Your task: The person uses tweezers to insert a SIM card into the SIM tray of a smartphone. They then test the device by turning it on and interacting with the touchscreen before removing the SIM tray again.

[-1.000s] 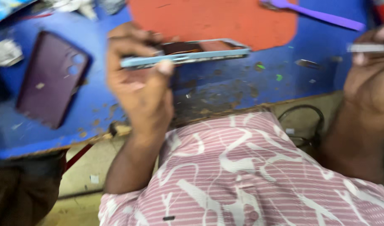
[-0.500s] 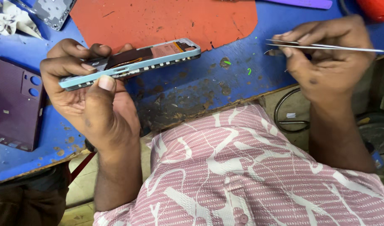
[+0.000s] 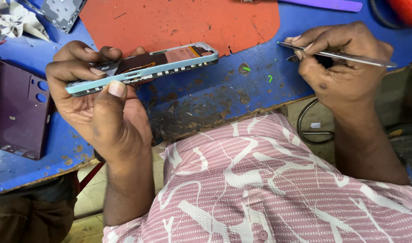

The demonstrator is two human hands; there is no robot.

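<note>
- My left hand (image 3: 95,108) sits nearest me, its fingers wrapped around the opened light-blue-framed smartphone with its back off (image 3: 143,68); my thumb presses the near edge of the frame, the other fingers curl over the far edge. The phone is lifted off the worn blue table (image 3: 215,96), tilted edge-on towards me.
- I judge the grip should stay on the frame only, clear of the exposed copper-coloured insides, so nothing delicate gets squeezed.
- My right hand (image 3: 345,67), to the right of the phone and well apart from it, pinches a pair of slim silver metal tweezers (image 3: 331,54) between thumb and fingertips, the tip pointing left towards the phone.
- To work well, I would rest that wrist on the table edge and turn the phone's open side flatter before bringing the tip in; a steadier hand means less chance of slipping.
- Between the phone and the tweezers, small green specks (image 3: 246,69) lie on the table; I cannot tell what they are.
- Left of the phone lies a dark purple plastic back cover (image 3: 17,112).
- Beyond the phone spreads an orange-red rubber mat (image 3: 188,20).
</note>
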